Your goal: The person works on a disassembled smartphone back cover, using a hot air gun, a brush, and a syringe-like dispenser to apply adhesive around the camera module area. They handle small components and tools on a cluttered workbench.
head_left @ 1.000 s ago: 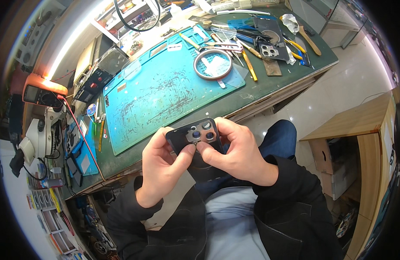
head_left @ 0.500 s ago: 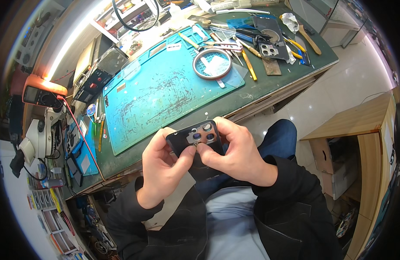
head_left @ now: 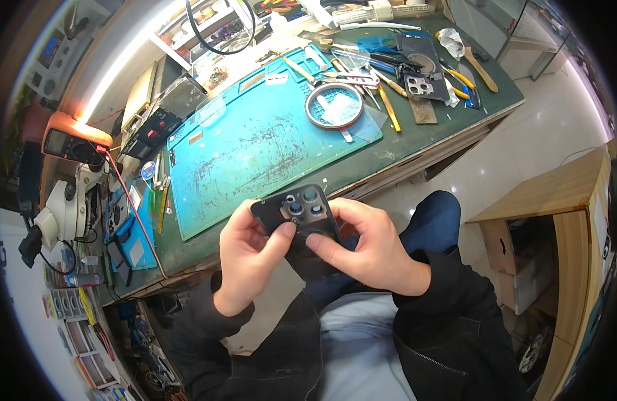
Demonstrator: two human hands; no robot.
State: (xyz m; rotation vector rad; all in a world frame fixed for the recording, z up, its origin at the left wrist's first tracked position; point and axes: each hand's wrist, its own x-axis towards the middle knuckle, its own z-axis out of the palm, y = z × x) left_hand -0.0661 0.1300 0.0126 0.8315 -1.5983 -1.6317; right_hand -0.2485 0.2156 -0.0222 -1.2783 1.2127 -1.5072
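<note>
Between my two hands I hold a dark smartphone (head_left: pixel 315 257), its back and camera lenses (head_left: pixel 303 204) facing up. My left hand (head_left: pixel 249 257) wraps the phone's left side, with the thumb pressed on the back just below the lenses. On the other side my right hand (head_left: pixel 368 244) grips the edge, its thumb lying across the back lower down. Fingers beneath the phone are hidden. The phone is above my lap, just off the near edge of the workbench.
A blue repair mat (head_left: pixel 248 154) covers much of the green bench (head_left: pixel 449 144). A round reddish-rimmed dish (head_left: pixel 334 105) sits on it. Pliers, brushes and tweezers lie to the far right. An orange multimeter (head_left: pixel 74 138) and a white microscope (head_left: pixel 61 207) stand left; a wooden cabinet (head_left: pixel 542 187) stands right.
My right thumb has moved down and away from the lenses, apart from the left thumb. The phone has shifted slightly left and tilted a little. The whole view has swung slightly.
</note>
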